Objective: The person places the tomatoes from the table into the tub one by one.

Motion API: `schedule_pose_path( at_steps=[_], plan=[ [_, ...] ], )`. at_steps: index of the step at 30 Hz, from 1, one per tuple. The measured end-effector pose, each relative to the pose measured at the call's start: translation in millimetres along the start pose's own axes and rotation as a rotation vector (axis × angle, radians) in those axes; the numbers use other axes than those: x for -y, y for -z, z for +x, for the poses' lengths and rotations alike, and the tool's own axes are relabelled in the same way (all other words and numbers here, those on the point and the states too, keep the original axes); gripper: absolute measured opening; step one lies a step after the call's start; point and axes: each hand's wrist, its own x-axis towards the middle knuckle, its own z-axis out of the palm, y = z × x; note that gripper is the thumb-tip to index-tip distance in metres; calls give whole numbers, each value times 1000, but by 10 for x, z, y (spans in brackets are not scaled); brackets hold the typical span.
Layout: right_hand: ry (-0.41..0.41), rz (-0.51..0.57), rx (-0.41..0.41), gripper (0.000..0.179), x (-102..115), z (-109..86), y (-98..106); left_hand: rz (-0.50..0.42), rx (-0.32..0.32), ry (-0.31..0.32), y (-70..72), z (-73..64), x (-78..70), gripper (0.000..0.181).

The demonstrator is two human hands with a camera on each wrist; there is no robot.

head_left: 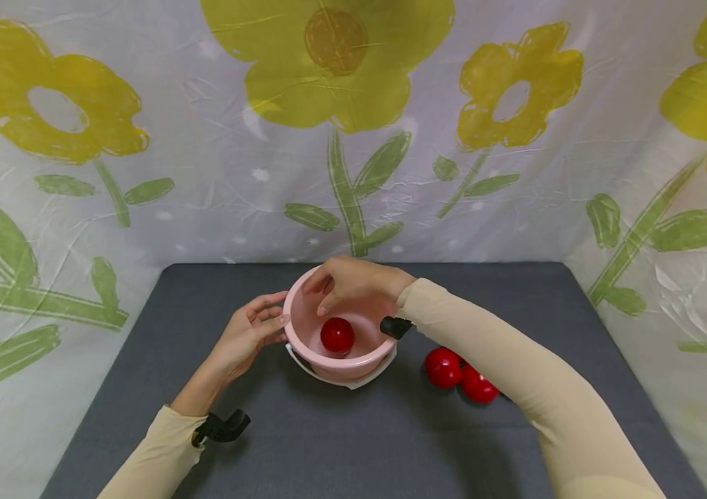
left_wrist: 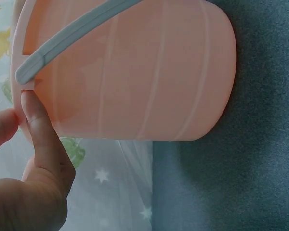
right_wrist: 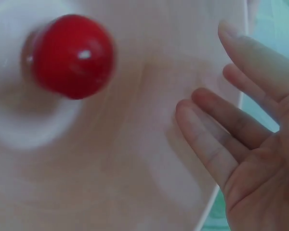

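A pink bucket (head_left: 362,363) with a pale handle (left_wrist: 82,36) stands on the table. My left hand (head_left: 247,339) pinches its rim at the left, thumb on the edge and fingers along the outside. Inside, on the bottom, lies a glossy red tomato (head_left: 337,335), also seen in the right wrist view (right_wrist: 74,57). My right hand (head_left: 350,281) reaches over the rim into the bucket, fingers spread and loosely bent, holding nothing. A gap separates its fingertips (right_wrist: 188,108) from the tomato.
More red tomatoes (head_left: 443,367) lie on the dark grey table (head_left: 341,450) right of the bucket, partly behind the right forearm. A flower-printed curtain (head_left: 216,187) hangs behind the table and along both sides. Each wrist carries a black camera mount (head_left: 222,426).
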Motion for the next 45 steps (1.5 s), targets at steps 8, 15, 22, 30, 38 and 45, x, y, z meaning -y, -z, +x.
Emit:
schedule_pose_path(
  at_steps=[8,15,22,30,38,45],
  plan=[
    [80,-49,-35,47,-27,-136,138,-32,3,-17,-6,1,6,56],
    [79,-25,-129,49,-152,-470,238,-53,-2,-22,-24,1,19,56],
    [26,91,-282,48,-369,-1002,308,-45,-3,-10,-24,-6,15,56],
    [-125,106,-355,54,-849,-1565,179,-47,-1,-12,-26,-8,13,57],
    [-200,76,-315,54,-1392,-1887,-127,-55,-5,-17,-29,-2,18,56],
    [-226,32,-222,55,-1591,-1972,-292,-55,-9,-19,-24,-12,11,55]
  ],
)
